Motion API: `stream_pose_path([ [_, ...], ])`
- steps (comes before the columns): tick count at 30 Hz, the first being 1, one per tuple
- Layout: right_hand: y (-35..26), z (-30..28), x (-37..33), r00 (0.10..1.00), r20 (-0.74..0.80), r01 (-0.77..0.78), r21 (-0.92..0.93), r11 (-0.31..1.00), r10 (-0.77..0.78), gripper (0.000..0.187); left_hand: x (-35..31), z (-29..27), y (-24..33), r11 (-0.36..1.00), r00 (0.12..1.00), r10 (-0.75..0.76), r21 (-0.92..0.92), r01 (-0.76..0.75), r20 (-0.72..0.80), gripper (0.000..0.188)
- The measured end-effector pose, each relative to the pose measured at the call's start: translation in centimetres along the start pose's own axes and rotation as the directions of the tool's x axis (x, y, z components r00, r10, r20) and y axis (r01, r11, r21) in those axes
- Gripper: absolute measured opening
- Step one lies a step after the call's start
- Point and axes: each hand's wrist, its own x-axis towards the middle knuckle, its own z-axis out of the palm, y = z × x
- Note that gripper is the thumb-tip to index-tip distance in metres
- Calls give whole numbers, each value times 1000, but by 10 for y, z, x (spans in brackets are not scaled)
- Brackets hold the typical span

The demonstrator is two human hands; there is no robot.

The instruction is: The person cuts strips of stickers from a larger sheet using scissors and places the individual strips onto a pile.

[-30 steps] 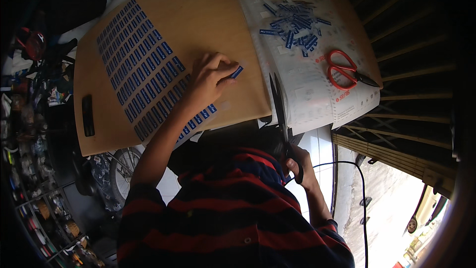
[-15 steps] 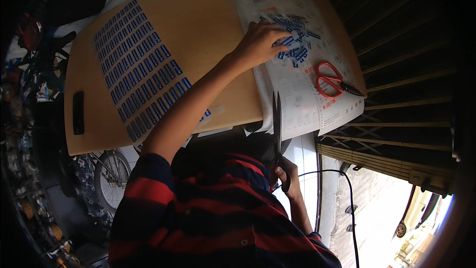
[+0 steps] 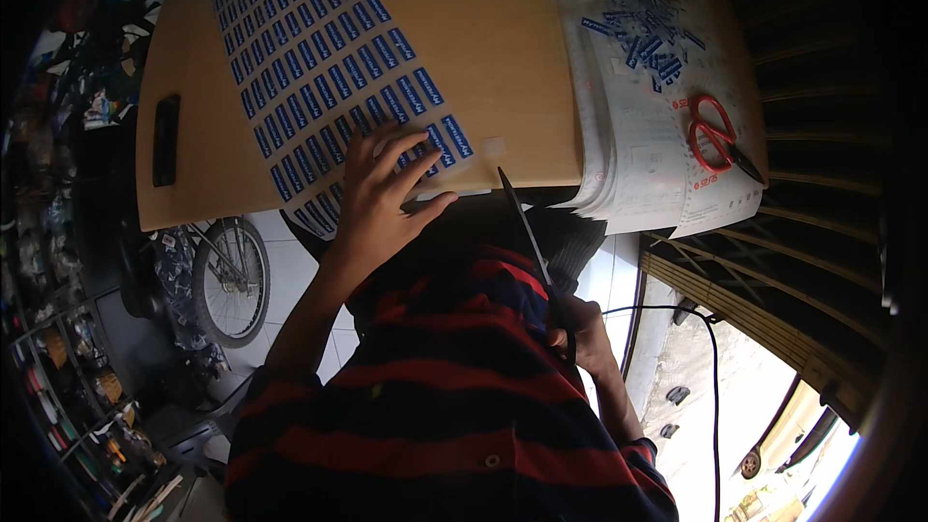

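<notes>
On the bench (image 3: 493, 48), the label sheet (image 3: 333, 50) lies to the left, with my left hand (image 3: 380, 191) over its near end, fingers (image 3: 418, 174) spread. My right hand (image 3: 587, 331) grips black scissors (image 3: 528, 231). Red scissors (image 3: 732, 148) lie near some loose labels (image 3: 643, 27).

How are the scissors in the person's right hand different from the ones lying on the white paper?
Pose: the black scissors are held in the right hand; the red-handled scissors lie on the white paper.
Handles: the black scissors' are dark; the red-handled scissors' are large red loops.
Blades: the black scissors' look long and slender; the red-handled scissors' look short.
Shared: both have dark blades.
</notes>
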Motion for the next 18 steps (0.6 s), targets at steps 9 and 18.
stream_pose_path([
  [9, -29, -11, -3, 935, 282, -213, -40, 976, 216, 85, -21, 23, -5, 1000, 985, -22, -12, 21, -172, 28],
  [18, -53, 6, 8, 972, 183, -137, -77, 988, 149, 78, -20, 25, 1, 997, 976, -47, -76, 31, -211, 27],
])
